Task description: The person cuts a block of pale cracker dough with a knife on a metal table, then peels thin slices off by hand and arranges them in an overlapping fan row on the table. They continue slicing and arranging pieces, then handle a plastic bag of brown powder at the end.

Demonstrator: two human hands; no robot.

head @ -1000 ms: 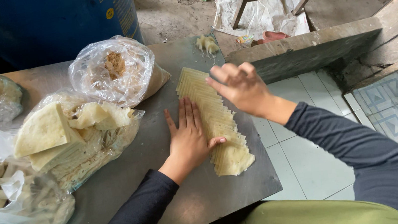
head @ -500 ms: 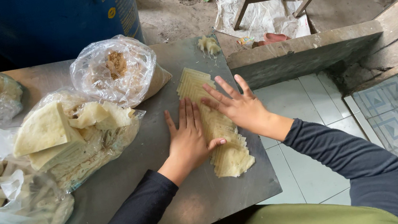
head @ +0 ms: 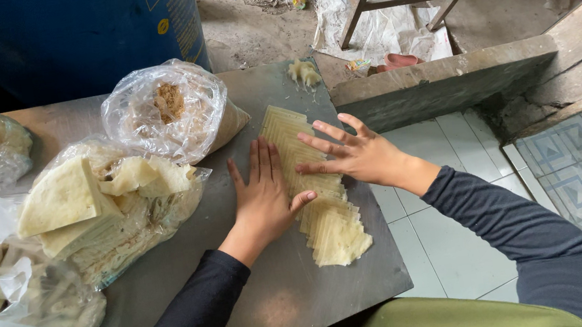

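Pale yellow ridged sheets lie overlapped in a long strip along the right side of a grey metal surface. Left hand rests flat on the strip's left edge, fingers straight and together, thumb out to the right — its grip clamps nothing. Right hand presses the strip's middle with fingers spread apart, likewise clasping nothing. Just left stands a clear bag of folded flat sheets; behind it, a knotted bag with brown filling. A small dough scrap sits at the far edge — apart from the strip.
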